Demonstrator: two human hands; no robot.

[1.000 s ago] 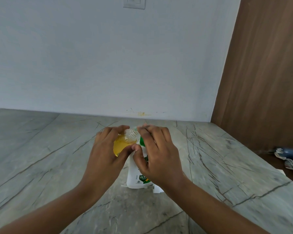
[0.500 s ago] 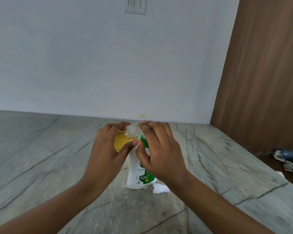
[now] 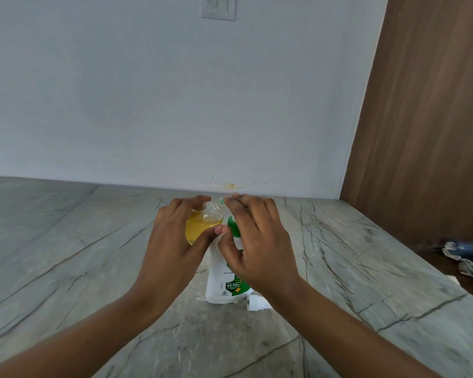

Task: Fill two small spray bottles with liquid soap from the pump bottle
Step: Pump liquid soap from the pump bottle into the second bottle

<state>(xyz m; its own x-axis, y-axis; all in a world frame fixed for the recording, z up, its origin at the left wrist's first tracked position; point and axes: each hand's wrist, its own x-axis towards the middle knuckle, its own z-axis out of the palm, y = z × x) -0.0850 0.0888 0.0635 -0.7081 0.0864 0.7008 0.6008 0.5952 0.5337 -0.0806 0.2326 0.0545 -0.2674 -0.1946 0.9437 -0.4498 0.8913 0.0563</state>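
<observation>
My left hand (image 3: 175,246) grips a small clear spray bottle (image 3: 202,226) holding yellow liquid soap, tilted with its open neck pointing up and to the right. The white pump bottle (image 3: 224,285) with a green label stands on the counter just behind and below it. My right hand (image 3: 257,241) is curled over the top of the pump bottle and hides the pump head. Its fingertips sit at the small bottle's neck, and only the green collar shows. A white spray cap (image 3: 256,302) lies on the counter at the pump bottle's base. No second small bottle is in view.
The grey marble counter (image 3: 79,268) runs back to a white wall with a switch plate (image 3: 218,6). A wooden panel (image 3: 426,132) stands at the right. Crumpled cloth and a dark object (image 3: 467,257) lie past the counter's right edge.
Both hands stay together over the pump bottle and have risen slightly, with the small bottle's neck still at the pump top. The view has shifted a little.
</observation>
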